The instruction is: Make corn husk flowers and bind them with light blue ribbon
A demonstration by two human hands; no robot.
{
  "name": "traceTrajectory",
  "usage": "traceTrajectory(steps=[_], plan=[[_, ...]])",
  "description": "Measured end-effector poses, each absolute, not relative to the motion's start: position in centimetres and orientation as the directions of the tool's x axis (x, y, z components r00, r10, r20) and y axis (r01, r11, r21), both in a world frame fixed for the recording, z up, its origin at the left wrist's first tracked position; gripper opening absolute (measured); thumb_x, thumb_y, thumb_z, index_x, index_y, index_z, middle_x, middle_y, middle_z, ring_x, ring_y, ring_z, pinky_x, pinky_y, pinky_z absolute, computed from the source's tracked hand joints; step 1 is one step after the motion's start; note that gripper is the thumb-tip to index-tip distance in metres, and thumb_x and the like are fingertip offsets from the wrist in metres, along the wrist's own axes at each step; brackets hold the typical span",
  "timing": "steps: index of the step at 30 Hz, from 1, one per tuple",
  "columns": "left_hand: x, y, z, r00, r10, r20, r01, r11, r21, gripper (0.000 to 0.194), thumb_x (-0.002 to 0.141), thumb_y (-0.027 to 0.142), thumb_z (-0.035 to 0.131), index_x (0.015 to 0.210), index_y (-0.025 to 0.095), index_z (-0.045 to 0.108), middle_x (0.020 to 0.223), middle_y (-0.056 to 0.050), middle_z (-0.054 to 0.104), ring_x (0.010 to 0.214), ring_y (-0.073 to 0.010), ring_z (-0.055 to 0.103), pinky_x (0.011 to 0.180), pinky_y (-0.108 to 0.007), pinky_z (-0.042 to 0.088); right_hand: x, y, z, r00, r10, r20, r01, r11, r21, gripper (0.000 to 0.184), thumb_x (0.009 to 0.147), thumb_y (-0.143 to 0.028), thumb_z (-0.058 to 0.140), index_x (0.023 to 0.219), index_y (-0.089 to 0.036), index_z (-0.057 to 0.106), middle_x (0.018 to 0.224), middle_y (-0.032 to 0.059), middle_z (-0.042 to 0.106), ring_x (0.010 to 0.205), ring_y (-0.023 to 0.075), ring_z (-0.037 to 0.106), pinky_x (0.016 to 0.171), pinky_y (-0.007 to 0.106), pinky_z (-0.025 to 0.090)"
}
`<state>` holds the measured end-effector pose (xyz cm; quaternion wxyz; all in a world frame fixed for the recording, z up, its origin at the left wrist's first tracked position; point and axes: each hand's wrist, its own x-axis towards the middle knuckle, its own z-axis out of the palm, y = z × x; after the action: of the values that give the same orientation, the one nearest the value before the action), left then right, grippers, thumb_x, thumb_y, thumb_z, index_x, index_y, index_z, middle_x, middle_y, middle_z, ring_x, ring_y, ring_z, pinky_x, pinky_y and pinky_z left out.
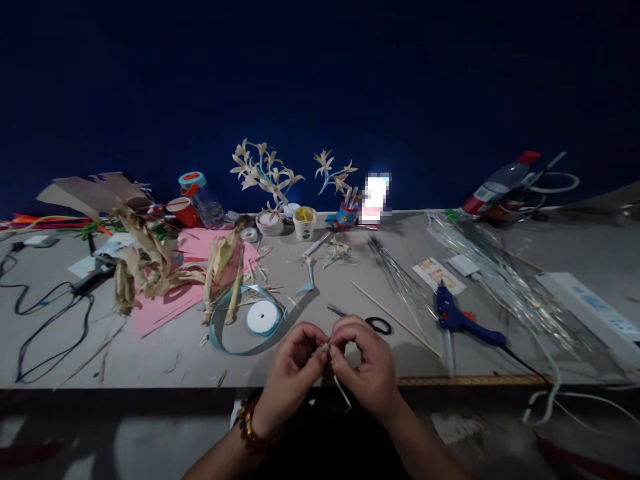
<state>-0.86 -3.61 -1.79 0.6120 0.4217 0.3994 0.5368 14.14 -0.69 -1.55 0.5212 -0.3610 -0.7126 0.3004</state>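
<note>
My left hand [290, 373] and my right hand [365, 367] meet at the table's front edge. Both pinch a small pale husk piece [326, 348] between their fingertips, and a thin pale strip [343, 393] hangs down from it. A beaded bracelet [246, 423] is on my left wrist. Just beyond my right hand lie black-handled scissors [373, 323]. A blue ribbon spool [261, 317] sits to the left of my hands.
Dried corn husks [150, 267] lie on pink paper [165, 307] at left. A blue glue gun [457, 319], a thin wooden stick [395, 319], wires [400, 280], small cups [304, 223] and husk flowers [265, 170] are on the grey table [150, 353]. Black cable [45, 320] at far left.
</note>
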Motion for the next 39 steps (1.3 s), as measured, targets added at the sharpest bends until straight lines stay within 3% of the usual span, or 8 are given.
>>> traceTrajectory(steps=[8, 11, 16, 20, 22, 28, 35, 39], plan=[[-0.7, -3.6, -2.4, 0.023, 0.999, -0.037, -0.314, 0.042, 0.949, 0.018, 0.086, 0.032, 0.072, 0.09, 0.016, 0.064, 0.086, -0.004, 0.064, 0.079, -0.0148, 0.06, 0.071, -0.023, 0.049, 13.6, -0.8, -1.6, -0.186, 0.753, 0.631, 0.42, 0.642, -0.642, 0.02, 0.081, -0.006, 0.055, 0.092, -0.023, 0.06, 0.082, 0.0031, 0.068, 0.077, 0.02, 0.064, 0.075, 0.038, 0.054], [-0.6, -3.8, -2.5, 0.002, 0.999, -0.045, -0.307, 0.043, 0.951, 0.018, 0.085, 0.032, 0.072, 0.09, 0.016, 0.064, 0.084, -0.003, 0.063, 0.074, -0.0133, 0.058, 0.067, -0.023, 0.049, 13.8, -0.8, -1.5, -0.193, 0.767, 0.612, 0.402, 0.631, -0.663, 0.019, 0.082, -0.007, 0.056, 0.09, -0.022, 0.064, 0.081, 0.0032, 0.068, 0.077, 0.0199, 0.064, 0.074, 0.037, 0.053], [-0.8, -3.8, -2.8, 0.031, 0.997, -0.07, -0.332, 0.077, 0.94, 0.014, 0.087, 0.029, 0.07, 0.09, 0.017, 0.064, 0.075, 0.0, 0.059, 0.061, -0.0095, 0.052, 0.058, -0.02, 0.044, 14.7, -0.6, -2.1, -0.129, 0.929, 0.347, 0.102, 0.361, -0.927, 0.011, 0.088, -0.015, 0.054, 0.085, -0.021, 0.062, 0.081, 0.003, 0.064, 0.071, 0.0171, 0.061, 0.062, 0.03, 0.052], [-1.2, -3.7, -2.9, 0.016, 0.997, -0.072, -0.342, 0.073, 0.937, 0.015, 0.088, 0.03, 0.069, 0.092, 0.017, 0.063, 0.076, 0.0, 0.06, 0.062, -0.0103, 0.054, 0.059, -0.021, 0.045, 15.3, -0.5, -2.4, -0.174, 0.969, 0.174, -0.218, 0.134, -0.967, 0.01, 0.094, -0.02, 0.051, 0.09, -0.02, 0.06, 0.087, 0.0043, 0.068, 0.064, 0.0139, 0.061, 0.057, 0.026, 0.054], [-1.3, -3.8, -2.6, 0.001, 0.999, -0.048, -0.299, 0.046, 0.953, 0.016, 0.088, 0.031, 0.069, 0.092, 0.017, 0.063, 0.078, -0.001, 0.06, 0.064, -0.0105, 0.054, 0.061, -0.021, 0.045, 15.6, -0.7, -2.1, -0.238, 0.958, 0.162, -0.159, 0.126, -0.979, 0.008, 0.094, -0.022, 0.055, 0.093, -0.02, 0.063, 0.086, 0.0041, 0.068, 0.065, 0.0137, 0.062, 0.059, 0.026, 0.055], [-1.4, -4.0, -1.7, 0.03, 0.999, 0.026, -0.171, -0.021, 0.985, 0.017, 0.09, 0.032, 0.067, 0.097, 0.017, 0.064, 0.082, -0.003, 0.061, 0.071, -0.0124, 0.055, 0.066, -0.022, 0.046, 15.6, -1.1, -0.9, -0.292, 0.915, 0.279, 0.111, 0.322, -0.94, 0.005, 0.088, -0.019, 0.065, 0.09, -0.021, 0.068, 0.089, 0.0045, 0.069, 0.083, 0.0174, 0.067, 0.069, 0.026, 0.056], [-1.6, -4.1, -1.8, 0.029, 0.997, 0.065, -0.127, -0.061, 0.99, 0.019, 0.091, 0.031, 0.065, 0.103, 0.017, 0.064, 0.084, -0.004, 0.062, 0.075, -0.015, 0.058, 0.066, -0.024, 0.047, 16.2, -0.9, -1.2, -0.343, 0.932, 0.12, 0.052, 0.146, -0.988, 0.01, 0.089, -0.027, 0.065, 0.092, -0.02, 0.072, 0.076, 0.0021, 0.072, 0.065, 0.0146, 0.068, 0.062, 0.024, 0.058], [-1.8, -4.1, -1.7, 0.059, 0.992, 0.111, -0.106, -0.104, 0.989, 0.017, 0.092, 0.028, 0.063, 0.104, 0.017, 0.064, 0.085, -0.005, 0.063, 0.077, -0.0161, 0.06, 0.067, -0.025, 0.047, 16.4, -0.9, -1.2, -0.378, 0.925, 0.045, 0.049, 0.068, -0.996, 0.014, 0.089, -0.031, 0.064, 0.094, -0.02, 0.072, 0.08, 0.0035, 0.074, 0.063, 0.015, 0.069, 0.057, 0.024, 0.057]])
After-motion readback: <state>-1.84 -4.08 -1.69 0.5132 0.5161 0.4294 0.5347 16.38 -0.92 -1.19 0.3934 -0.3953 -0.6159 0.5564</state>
